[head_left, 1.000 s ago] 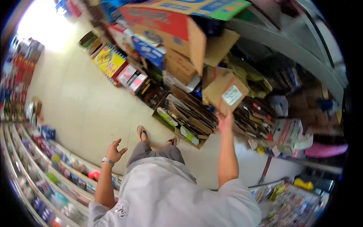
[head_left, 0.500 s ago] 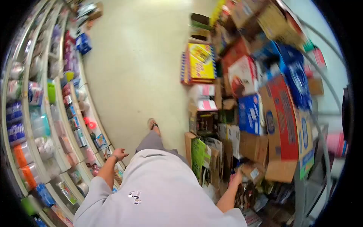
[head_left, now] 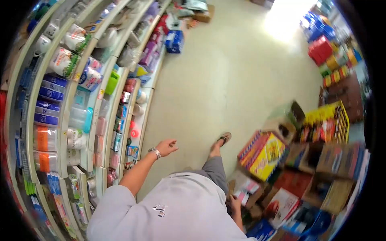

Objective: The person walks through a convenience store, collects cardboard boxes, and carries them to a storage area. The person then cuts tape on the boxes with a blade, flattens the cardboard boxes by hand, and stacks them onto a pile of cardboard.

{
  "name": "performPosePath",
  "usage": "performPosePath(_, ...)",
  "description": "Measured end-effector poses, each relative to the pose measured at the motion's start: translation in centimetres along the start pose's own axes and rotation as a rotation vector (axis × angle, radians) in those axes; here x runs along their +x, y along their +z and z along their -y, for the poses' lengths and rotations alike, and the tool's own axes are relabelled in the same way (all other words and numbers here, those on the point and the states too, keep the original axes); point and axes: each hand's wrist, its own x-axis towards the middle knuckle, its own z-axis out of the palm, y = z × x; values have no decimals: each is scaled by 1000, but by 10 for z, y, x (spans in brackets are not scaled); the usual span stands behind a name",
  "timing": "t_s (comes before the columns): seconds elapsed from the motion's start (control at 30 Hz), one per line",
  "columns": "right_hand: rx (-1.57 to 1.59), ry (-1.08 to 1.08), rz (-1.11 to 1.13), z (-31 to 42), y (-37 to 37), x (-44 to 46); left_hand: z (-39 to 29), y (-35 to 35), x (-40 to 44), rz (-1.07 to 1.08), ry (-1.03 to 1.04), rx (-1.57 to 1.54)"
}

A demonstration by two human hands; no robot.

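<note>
My left hand (head_left: pixel 166 148), with a metal band at the wrist, hangs over the floor beside the shelf rack (head_left: pixel 147 102). Its fingers are loosely bent and apart, and nothing is in it. Low at my right side is my right hand (head_left: pixel 235 203), next to the stacked cartons. Its fingers hang loose, partly in shadow, and I see nothing held. Nearest to it are a white and pink box (head_left: pixel 251 186) and a yellow and red carton (head_left: pixel 268 157). One sandalled foot (head_left: pixel 225 138) is stretched forward on the floor.
Shelves at left hold bagged paper cups (head_left: pixel 64 61), purple packs (head_left: pixel 51 88) and plastic tubs (head_left: pixel 80 119). A blue pack (head_left: pixel 174 41) stands at the rack's far end. Cartons and a yellow display box (head_left: pixel 327 120) line the right side. Pale floor (head_left: pixel 201 88) runs between.
The view has swung to the right and now takes in more of the aisle. My left hand has come forward, away from the shelves. The other foot's step is now in view.
</note>
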Motion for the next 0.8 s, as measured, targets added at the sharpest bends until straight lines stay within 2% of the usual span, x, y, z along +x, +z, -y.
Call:
performPosePath(0.07,-190,29,-37,94,-31,49,23,-9,20,-106,-129,38)
performPosePath(0.13,-239,-37,-33,180,-67,142,47,-11,30,-217,-430,-10)
performPosePath(0.17,-490,-237,-32,225,-86,176,55,-8,23,-293,-629,-127)
performPosePath(0.2,-720,-450,-36,277,-89,204,74,-3,19,-230,-791,13)
performPosePath(0.23,-732,-482,-40,350,-87,230,80,6,17,-254,-843,154)
performPosePath(0.27,-751,-508,-45,427,-83,245,55,-6,17,-64,-931,38)
performPosePath(0.33,-817,-741,-89,571,-63,286,52,19,28,-199,-891,-98)
performPosePath(0.47,-685,-1033,-53,826,22,320,1,46,112,-302,-904,-246)
performPosePath(0.53,-532,-1053,49,916,71,343,-6,63,185,-177,-818,-105)
performPosePath(0.57,-555,-1106,74,955,93,334,-42,44,220,-116,-890,-291)
performPosePath(0.6,-578,-1156,93,985,111,325,-56,27,259,-110,-876,-294)
performPosePath(0.67,-581,-1227,162,1022,133,356,-60,3,348,118,-551,-185)
performPosePath(0.7,-660,-1172,188,1035,137,363,-58,-12,391,74,-592,-367)
performPosePath(0.77,-777,-1011,190,1040,122,397,-45,-54,490,150,-474,-41)
performPosePath(0.8,-812,-918,170,1029,113,435,-80,-98,529,132,-484,62)
